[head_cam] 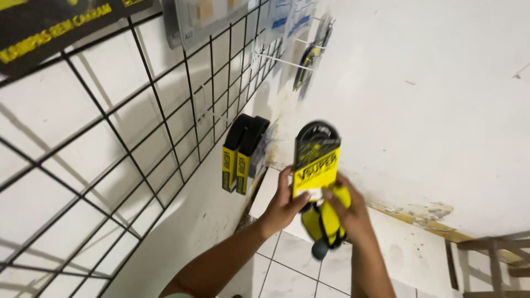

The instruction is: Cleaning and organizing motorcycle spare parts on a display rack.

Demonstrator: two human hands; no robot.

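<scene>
My left hand (285, 200) grips the lower left edge of a black looped belt in a yellow and black card sleeve (316, 165), held upright in front of the white wall. My right hand (348, 212) holds the same pack from the right and also clasps several more yellow-sleeved black belts (324, 226) that hang below it. Two similar black belts with yellow sleeves (238, 157) hang on the black wire grid panel (138, 165) to the left of my hands.
Other packaged items (306, 60) hang on hooks higher up the grid. A dark sign with yellow lettering (49, 27) sits at the top left. White floor tiles (287, 270) lie below, and a wooden frame (491, 259) stands at the lower right.
</scene>
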